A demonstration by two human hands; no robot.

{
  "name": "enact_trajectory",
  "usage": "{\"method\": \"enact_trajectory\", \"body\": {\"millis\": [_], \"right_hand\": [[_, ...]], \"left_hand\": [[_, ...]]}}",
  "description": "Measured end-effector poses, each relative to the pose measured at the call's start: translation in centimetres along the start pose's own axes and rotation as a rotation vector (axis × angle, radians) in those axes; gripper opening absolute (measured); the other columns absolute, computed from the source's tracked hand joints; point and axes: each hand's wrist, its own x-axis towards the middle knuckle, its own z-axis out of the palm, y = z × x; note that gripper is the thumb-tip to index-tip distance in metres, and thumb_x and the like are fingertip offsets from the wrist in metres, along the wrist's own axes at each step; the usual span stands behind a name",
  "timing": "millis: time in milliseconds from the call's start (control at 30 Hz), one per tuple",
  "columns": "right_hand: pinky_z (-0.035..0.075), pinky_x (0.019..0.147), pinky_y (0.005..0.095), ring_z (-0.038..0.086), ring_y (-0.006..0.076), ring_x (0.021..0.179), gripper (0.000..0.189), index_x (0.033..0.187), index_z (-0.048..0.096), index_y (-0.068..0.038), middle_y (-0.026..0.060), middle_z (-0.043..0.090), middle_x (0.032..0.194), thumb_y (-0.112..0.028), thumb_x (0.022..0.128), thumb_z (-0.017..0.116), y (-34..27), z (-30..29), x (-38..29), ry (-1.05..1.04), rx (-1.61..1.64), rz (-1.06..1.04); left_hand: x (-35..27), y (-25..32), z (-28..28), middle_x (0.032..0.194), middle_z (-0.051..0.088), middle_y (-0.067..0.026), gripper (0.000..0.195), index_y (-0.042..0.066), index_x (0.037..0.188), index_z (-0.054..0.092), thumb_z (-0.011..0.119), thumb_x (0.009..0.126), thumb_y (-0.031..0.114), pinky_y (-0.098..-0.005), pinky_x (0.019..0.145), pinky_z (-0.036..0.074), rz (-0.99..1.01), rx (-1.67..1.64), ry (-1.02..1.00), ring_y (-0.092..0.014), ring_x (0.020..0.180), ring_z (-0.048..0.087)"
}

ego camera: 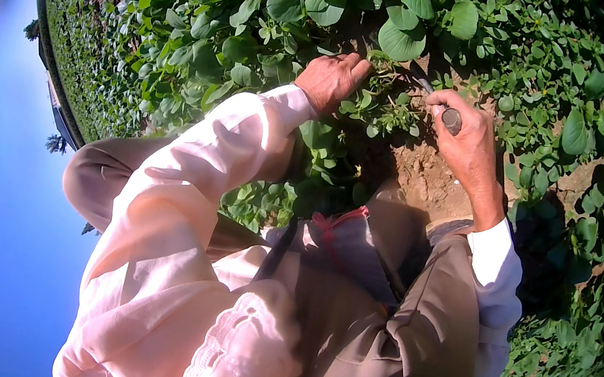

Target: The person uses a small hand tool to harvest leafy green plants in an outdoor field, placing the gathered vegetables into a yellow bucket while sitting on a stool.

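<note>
My right hand (465,146) is wrapped around the round-ended handle (451,121) of a small hand tool. Its dark metal shank (423,82) points into the low weeds, and its working end is hidden among the stems. Across from it, my left hand (333,80) is down in the foliage with its back to me and its fingers curled. Leaves and the hand itself hide whether the fingers grip anything. Just beyond both hands stand broad-leaved green vegetable plants (401,39). Small-leaved weeds (388,113) that resemble purslane grow between the hands.
Bare brown soil (431,176) shows below my right hand. A pale cloth bag (352,244) with a red tie lies between my trousered legs (439,293). Dense weeds and leafy plants (574,134) cover the right side. Crop rows (76,22) stretch away at the left.
</note>
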Motion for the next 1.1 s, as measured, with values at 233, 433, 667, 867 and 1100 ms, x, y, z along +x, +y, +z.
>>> {"method": "enact_trajectory", "body": {"millis": [233, 433, 667, 867, 1100], "right_hand": [[0.046, 0.054, 0.0380, 0.059, 0.0330, 0.058, 0.021, 0.093, 0.060, -0.005, 0.0166, 0.057, 0.060, 0.002, 0.073, 0.060, -1.4, 0.8, 1.3, -0.130, -0.005, 0.016], [0.050, 0.062, 0.0440, 0.061, 0.0388, 0.068, 0.018, 0.088, 0.059, -0.004, 0.0194, 0.061, 0.068, 0.000, 0.071, 0.059, -1.9, 4.5, 4.9, -0.143, -0.169, -0.143], [0.048, 0.060, 0.0402, 0.060, 0.0367, 0.067, 0.018, 0.090, 0.062, -0.004, 0.0183, 0.061, 0.070, 0.000, 0.074, 0.058, -1.2, 5.8, 8.2, -0.022, -0.034, -0.165], [0.048, 0.060, 0.0323, 0.061, 0.0203, 0.061, 0.013, 0.092, 0.064, -0.005, 0.0112, 0.063, 0.068, -0.005, 0.079, 0.062, -0.8, -1.5, -0.7, -0.102, 0.106, 0.155], [0.043, 0.059, 0.0252, 0.052, 0.0061, 0.063, 0.011, 0.093, 0.062, 0.000, 0.0040, 0.061, 0.073, 0.001, 0.083, 0.057, -0.1, -8.4, -14.6, 0.045, 0.182, 0.514]], "left_hand": [[-1.6, -0.3, -0.1, 0.109, 0.053, -0.0106, 0.037, 0.011, 0.103, 0.058, 0.062, 0.066, 0.008, -0.0382, 0.082, 0.047, -0.031, 0.165, 0.167, -0.029, 0.104, 0.051], [-0.1, -3.4, -0.4, 0.106, 0.057, -0.0167, 0.042, 0.008, 0.100, 0.057, 0.066, 0.059, 0.005, -0.0434, 0.077, 0.049, -0.399, 0.171, 0.270, -0.038, 0.097, 0.055], [2.7, -5.0, 0.8, 0.099, 0.062, -0.0168, 0.037, 0.007, 0.094, 0.063, 0.073, 0.060, 0.013, -0.0440, 0.077, 0.050, -0.483, -0.115, 0.431, -0.037, 0.093, 0.061], [0.1, -4.6, 1.5, 0.103, 0.063, -0.0124, 0.064, 0.013, 0.117, 0.054, 0.070, 0.055, 0.009, -0.0452, 0.081, 0.046, -0.308, -0.022, 0.387, -0.036, 0.096, 0.059], [2.6, -4.8, 0.1, 0.102, 0.065, -0.0172, 0.050, 0.007, 0.109, 0.062, 0.075, 0.063, 0.023, -0.0427, 0.082, 0.049, -0.707, 0.037, 0.152, -0.037, 0.097, 0.061]]}}
